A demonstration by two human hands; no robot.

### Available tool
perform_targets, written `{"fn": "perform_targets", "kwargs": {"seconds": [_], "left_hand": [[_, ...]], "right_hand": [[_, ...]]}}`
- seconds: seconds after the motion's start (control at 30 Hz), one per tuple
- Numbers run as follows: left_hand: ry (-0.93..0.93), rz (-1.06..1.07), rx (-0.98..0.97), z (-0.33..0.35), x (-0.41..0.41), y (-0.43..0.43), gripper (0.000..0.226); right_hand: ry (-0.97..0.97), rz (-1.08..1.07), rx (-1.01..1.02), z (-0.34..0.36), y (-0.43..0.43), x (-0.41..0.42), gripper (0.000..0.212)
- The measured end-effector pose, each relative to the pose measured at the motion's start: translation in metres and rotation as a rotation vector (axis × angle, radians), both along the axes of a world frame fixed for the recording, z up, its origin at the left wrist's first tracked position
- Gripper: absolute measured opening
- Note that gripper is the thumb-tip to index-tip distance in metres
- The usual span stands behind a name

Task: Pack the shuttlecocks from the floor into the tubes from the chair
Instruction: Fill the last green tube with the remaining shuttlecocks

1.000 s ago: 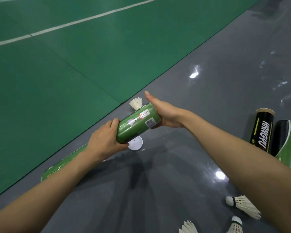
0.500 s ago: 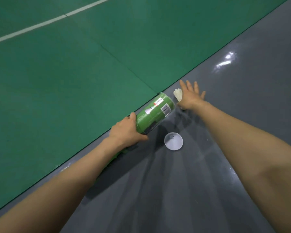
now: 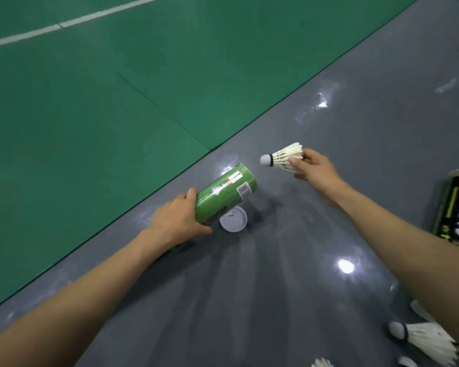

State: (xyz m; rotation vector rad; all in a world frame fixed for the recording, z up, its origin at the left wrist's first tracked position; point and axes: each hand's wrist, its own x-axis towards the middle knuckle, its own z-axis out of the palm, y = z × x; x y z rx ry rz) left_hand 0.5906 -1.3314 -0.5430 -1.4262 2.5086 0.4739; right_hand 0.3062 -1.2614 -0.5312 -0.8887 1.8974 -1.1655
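Green court mat point(image 3: 117, 115) meets glossy grey floor point(image 3: 249, 300). The left hand point(image 3: 178, 221) grips a tilted green tube point(image 3: 223, 197) with a barcode sticker, its contents hidden. A black tube point(image 3: 453, 210) at the right edge has blurred white lettering. The right hand point(image 3: 316, 168) pinches a shuttlecock point(image 3: 281, 157) by its feathers near the green tube's far end. Loose shuttlecocks point(image 3: 424, 337) lie bottom right. A white lid point(image 3: 233, 221) lies under the green tube.

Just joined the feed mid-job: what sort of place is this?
Most likely an indoor badminton hall: green court mat with a white boundary line, glossy grey floor beside it, and the right hand holding a feather shuttlecock near the green tube in the left hand.
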Motion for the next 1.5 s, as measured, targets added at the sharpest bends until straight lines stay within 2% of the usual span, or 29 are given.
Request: {"fn": "perform_targets", "kwargs": {"seconds": [0.13, 0.2, 0.27, 0.37, 0.4, 0.47, 0.57, 0.77, 0.87, 0.97, 1.07, 1.17, 1.23, 1.3, 1.37, 1.43, 1.5], "left_hand": [[0.097, -0.064, -0.014, 0.02, -0.023, 0.027, 0.07], [0.141, -0.115, -0.024, 0.031, -0.036, 0.039, 0.071], [0.169, -0.171, -0.045, 0.043, -0.049, 0.053, 0.072], [0.192, -0.247, -0.071, 0.055, -0.057, 0.071, 0.072], [0.197, -0.284, -0.088, 0.059, -0.059, 0.077, 0.072], [0.203, -0.342, -0.119, 0.064, -0.059, 0.086, 0.07], [0.192, -0.388, -0.119, 0.066, -0.058, 0.104, 0.067], [0.153, -0.515, -0.138, 0.056, -0.063, 0.145, 0.062], [0.196, -0.554, -0.112, 0.052, -0.069, 0.157, 0.062], [0.203, -0.593, -0.085, 0.047, -0.085, 0.175, 0.063], [0.123, -0.604, -0.076, 0.038, -0.096, 0.182, 0.064], [0.045, -0.638, -0.086, 0.024, -0.105, 0.191, 0.065], [0.041, -0.656, -0.077, 0.018, -0.109, 0.198, 0.066], [0.056, -0.663, -0.043, 0.012, -0.113, 0.203, 0.067], [0.056, -0.658, -0.014, 0.009, -0.114, 0.204, 0.067], [0.047, -0.659, -0.002, 0.007, -0.112, 0.203, 0.068], [0.044, -0.65, 0.0, 0.006, -0.108, 0.2, 0.068]], "right_hand": [[0.078, 0.261, 0.042, 0.041, 0.037, 0.01, 0.013], [0.018, 0.274, 0.053, 0.057, 0.05, 0.02, 0.019], [-0.04, 0.232, 0.103, 0.071, 0.064, 0.019, 0.035], [-0.127, 0.25, 0.254, 0.09, 0.086, 0.009, 0.083], [-0.127, 0.262, 0.282, 0.094, 0.096, 0.006, 0.09], [-0.134, 0.271, 0.303, 0.097, 0.114, 0.006, 0.093], [-0.283, 0.273, 0.316, 0.096, 0.146, 0.013, 0.095], [-0.603, 0.165, 0.31, 0.081, 0.208, 0.029, 0.076], [-0.658, 0.141, 0.268, 0.077, 0.236, 0.031, 0.06], [-0.536, -0.098, 0.11, 0.069, 0.264, 0.025, 0.046], [-0.281, -0.458, -0.031, 0.046, 0.296, 0.015, 0.023], [0.127, -0.642, 0.221, 0.01, 0.338, -0.004, 0.007], [0.291, -0.561, 0.457, -0.009, 0.354, -0.006, 0.017], [0.299, -0.514, 0.556, -0.023, 0.361, -0.005, 0.034], [0.191, -0.535, 0.507, -0.031, 0.358, 0.001, 0.041], [0.1, -0.569, 0.462, -0.037, 0.351, 0.006, 0.038], [0.077, -0.583, 0.402, -0.041, 0.345, 0.011, 0.023]]}}
